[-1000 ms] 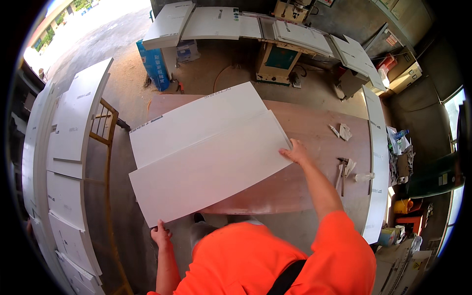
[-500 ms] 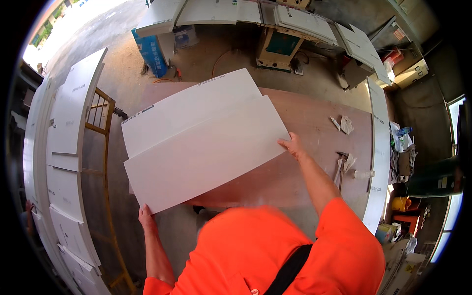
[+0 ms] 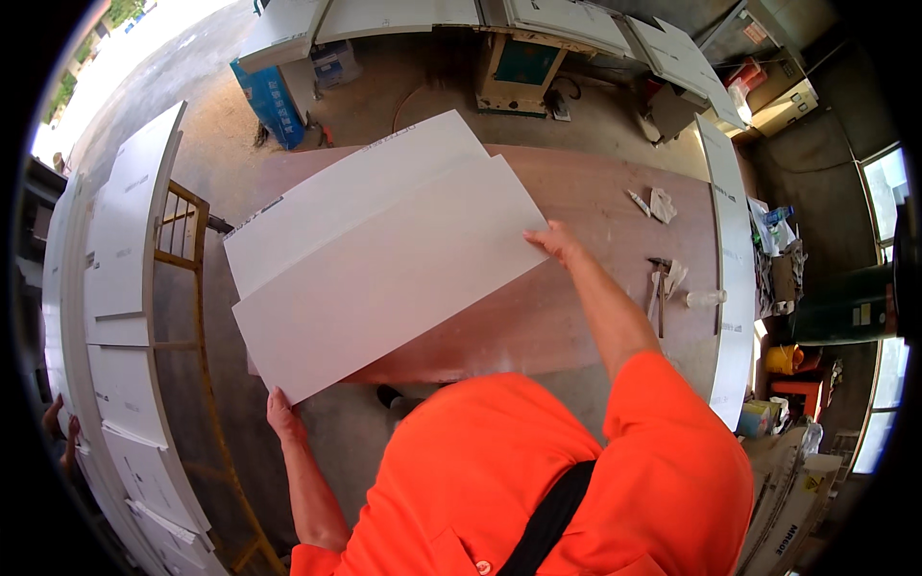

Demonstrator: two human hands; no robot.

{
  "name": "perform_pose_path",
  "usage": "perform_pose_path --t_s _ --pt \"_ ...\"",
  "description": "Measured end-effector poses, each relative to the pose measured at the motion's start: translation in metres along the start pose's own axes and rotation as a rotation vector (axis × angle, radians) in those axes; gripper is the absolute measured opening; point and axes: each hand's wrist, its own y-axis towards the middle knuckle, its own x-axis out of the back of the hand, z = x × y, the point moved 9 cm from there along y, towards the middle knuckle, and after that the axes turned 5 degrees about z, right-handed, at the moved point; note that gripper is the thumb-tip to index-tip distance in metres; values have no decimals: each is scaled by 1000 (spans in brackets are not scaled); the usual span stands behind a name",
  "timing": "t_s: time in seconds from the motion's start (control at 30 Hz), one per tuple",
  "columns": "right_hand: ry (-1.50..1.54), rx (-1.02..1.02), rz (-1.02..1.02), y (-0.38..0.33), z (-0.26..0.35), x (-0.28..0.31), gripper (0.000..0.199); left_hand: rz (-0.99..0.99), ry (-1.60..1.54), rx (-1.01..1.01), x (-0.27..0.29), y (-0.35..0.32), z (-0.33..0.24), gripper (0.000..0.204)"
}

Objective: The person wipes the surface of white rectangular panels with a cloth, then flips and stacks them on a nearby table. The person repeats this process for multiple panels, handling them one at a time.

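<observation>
Two white flat panels lie one over the other above a reddish-brown worktable. The nearer panel (image 3: 403, 274) hides part of the farther panel (image 3: 351, 197), which has dark print along its far edge. At the near left corner, my left hand (image 3: 284, 415) grips the nearer panel, thumb on top and the other fingers mostly hidden beneath. My right hand (image 3: 557, 242) pinches the same panel near its right corner, thumb over its face. Both panels slant, their right ends farther from me. Whether the farther panel rests fully on the table is hidden.
On the reddish-brown worktable (image 3: 615, 235) lie a hammer (image 3: 661, 298), a white tube (image 3: 639, 203), crumpled white plastic (image 3: 663, 205) and a clear bottle (image 3: 706, 299). White panels (image 3: 125, 216) stand by a yellow metal frame (image 3: 200, 288) at left. Another person's hands (image 3: 62, 422) show at far left.
The whole view has shifted and turned slightly. The panels slant a little more steeply in the picture. Both hands keep their hold on the nearer panel.
</observation>
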Motion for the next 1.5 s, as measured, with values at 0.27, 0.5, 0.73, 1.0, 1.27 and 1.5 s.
perform_pose_path --t_s 0.27,0.5,0.73,1.0,1.27,1.5 --pt "61 104 -67 -5 2 -21 65 -119 -4 -249 10 -2 -10 37" --pt "-208 167 -201 -3 -2 -7 64 -221 2 -307 15 -8 -1 39" --pt "-98 69 -35 -22 5 -11 57 -194 -368 -185 3 -17 17 44" --pt "-157 55 -5 -30 20 -10 58 -125 -591 46 -24 -5 35 44" --pt "-118 13 -8 -69 -36 -15 56 -117 -582 33 26 -18 35 43" --pt "-76 -40 27 -107 -62 -32 47 -191 -703 -35 60 -43 32 55"
